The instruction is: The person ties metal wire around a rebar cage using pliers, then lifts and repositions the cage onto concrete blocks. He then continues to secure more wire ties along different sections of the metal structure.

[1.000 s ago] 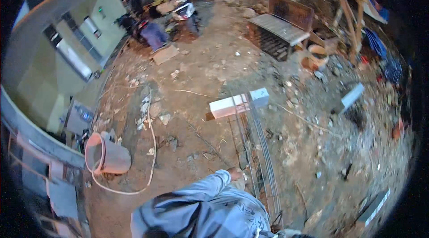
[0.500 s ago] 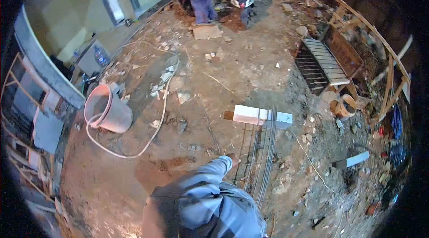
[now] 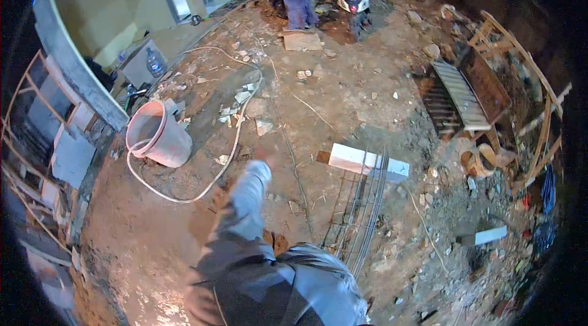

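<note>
Blurred by motion, the left hand (image 3: pixel 199 298) hung low beside dark cloth, too smeared to tell whether it was wide, narrow or holding anything; the right hand could not be made out. A limb in creased grey-blue fabric (image 3: pixel 242 209) stretched forward over rough brown soil (image 3: pixel 122 222), its skin-toned tip (image 3: pixel 265 157) so smeared that hand or foot could not be told. To the right of that limb, on the ground, lay the rebar cage (image 3: pixel 347 216), a long narrow frame of thin metal rods, with a tight bundle of straight ribbed-looking bars (image 3: pixel 372 203) alongside; their far ends rested across a smooth, white, oblong block (image 3: pixel 367 161). On the left a round, pale pinkish bucket (image 3: pixel 177 145) with a thick rim leaned slightly, and a slim whitish hose (image 3: pixel 177 201) curved in a loose loop in front of it. Farther back stood a clear, bluish, ridged plastic bottle (image 3: pixel 155 63), a flat piece of brown cardboard (image 3: pixel 302 41) and a glossy white scooter (image 3: pixel 354 1), where any lettering was too small to read
</note>
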Tool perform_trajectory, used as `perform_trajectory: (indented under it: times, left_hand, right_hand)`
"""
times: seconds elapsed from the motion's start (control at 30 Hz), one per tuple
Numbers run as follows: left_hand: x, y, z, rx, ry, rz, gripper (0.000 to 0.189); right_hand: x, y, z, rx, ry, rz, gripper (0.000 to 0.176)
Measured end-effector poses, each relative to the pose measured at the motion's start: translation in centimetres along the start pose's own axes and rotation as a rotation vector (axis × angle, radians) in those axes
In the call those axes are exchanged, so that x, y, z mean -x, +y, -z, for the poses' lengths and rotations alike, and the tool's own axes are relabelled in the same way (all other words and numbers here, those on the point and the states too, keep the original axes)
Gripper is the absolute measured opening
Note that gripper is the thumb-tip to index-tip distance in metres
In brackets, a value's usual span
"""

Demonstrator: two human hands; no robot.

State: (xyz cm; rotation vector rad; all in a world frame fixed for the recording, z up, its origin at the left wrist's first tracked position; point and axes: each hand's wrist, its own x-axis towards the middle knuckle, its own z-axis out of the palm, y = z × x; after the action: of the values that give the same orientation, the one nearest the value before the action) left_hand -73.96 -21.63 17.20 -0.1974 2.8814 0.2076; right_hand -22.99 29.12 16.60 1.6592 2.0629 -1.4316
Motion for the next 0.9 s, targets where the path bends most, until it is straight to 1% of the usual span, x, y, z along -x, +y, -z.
perform_trajectory:
  times: [0.07,0.1,0.13,0.17,0.23,0.27,0.3,0.33,0.37,0.43,0.47,0.5,0.53,0.57,0.63,0.67,0.7,0.73,0.77,0.83,0.87,0.9]
  left_hand:
    - [-3.9,-3.3,6.0,-0.130,0.249,0.066,0.035]
    - [-5.7,-3.6,8.1,-0.214,0.359,0.024,0.033]
    - [-5.8,-3.3,9.2,-0.258,0.305,-0.075,0.033]
    - [-6.6,-2.5,9.6,-0.458,0.432,-0.233,0.023]
    - [-6.5,4.1,6.4,-0.662,0.516,-0.545,0.016]
    - [-5.0,7.0,3.8,0.280,0.221,-0.522,0.022]
    - [-3.3,9.4,1.0,1.152,-0.190,-0.308,0.030]
    - [-2.6,10.9,-5.3,0.949,-0.345,-0.320,0.029]
    - [1.0,13.4,-7.9,0.755,-0.541,-0.324,0.029]
    - [8.9,18.7,-12.7,0.298,-0.914,-0.448,0.031]
    - [13.3,20.4,-14.1,0.107,-0.777,-0.859,0.031]
    - [17.1,22.6,-14.2,0.060,-0.883,-0.870,0.031]
    - [20.0,25.0,-14.7,0.014,-0.981,-0.873,0.032]
    - [21.4,26.7,-16.2,-0.018,-1.005,-0.892,0.032]
    - [23.4,29.9,-18.9,-0.066,-1.023,-1.139,0.035]
    - [24.6,32.2,-18.9,-0.105,-1.040,-1.148,0.035]
    - [26.1,35.1,-18.3,-0.173,-1.017,-1.131,0.037]
    - [27.2,37.3,-18.4,-0.239,-0.991,-1.112,0.039]
    - [27.6,38.8,-19.7,-0.267,-1.001,-1.113,0.039]
    - [27.8,41.2,-22.9,-0.160,-0.827,-1.275,0.041]
    - [28.3,42.5,-24.7,-0.182,-0.836,-1.265,0.041]
    - [28.8,43.4,-26.2,-0.231,-0.806,-1.240,0.039]
  right_hand:
    - [1.4,2.3,0.0,-0.118,-0.020,-0.065,0.018]
    - [2.4,3.3,-0.3,-0.191,-0.036,-0.109,0.018]
    - [3.8,4.7,-0.6,-0.271,-0.040,-0.162,0.018]
    - [4.7,5.5,-1.2,-0.345,-0.053,-0.212,0.018]
    - [6.7,6.6,-2.5,-0.493,-0.070,-0.315,0.018]
    - [7.9,7.1,-3.1,-0.572,-0.067,-0.376,0.018]
    - [9.1,7.3,-3.6,-0.663,-0.065,-0.450,0.018]
    - [10.3,7.2,-4.2,-0.757,-0.061,-0.522,0.018]
    - [11.2,6.9,-4.8,-0.863,-0.057,-0.588,0.018]
    - [13.2,6.2,-6.6,-1.058,-0.035,-0.702,0.019]
    - [13.9,5.6,-7.9,-1.142,-0.019,-0.747,0.017]
    - [14.5,5.9,-9.3,-1.221,-0.006,-0.791,0.017]
    - [15.0,8.0,-11.6,-0.914,-0.043,-0.647,0.023]
    - [15.5,10.3,-14.0,-0.593,-0.046,-0.525,0.030]
    - [17.4,5.1,-11.4,-0.350,-0.091,-0.512,0.038]
    - [17.2,3.6,-10.0,-0.401,-0.166,-0.640,0.041]
    - [17.3,3.8,-10.2,-0.420,-0.160,-0.569,0.051]
    - [17.3,3.8,-10.0,-0.417,-0.172,-0.586,0.050]
    - [17.1,4.8,-11.1,-0.420,-0.145,-0.559,0.044]
    - [16.9,14.0,-24.2,-0.627,-0.105,-0.665,0.033]
    - [16.8,13.1,-24.3,-0.604,-0.048,-0.743,0.031]
    - [16.9,10.9,-21.6,-0.562,-0.101,-0.694,0.032]
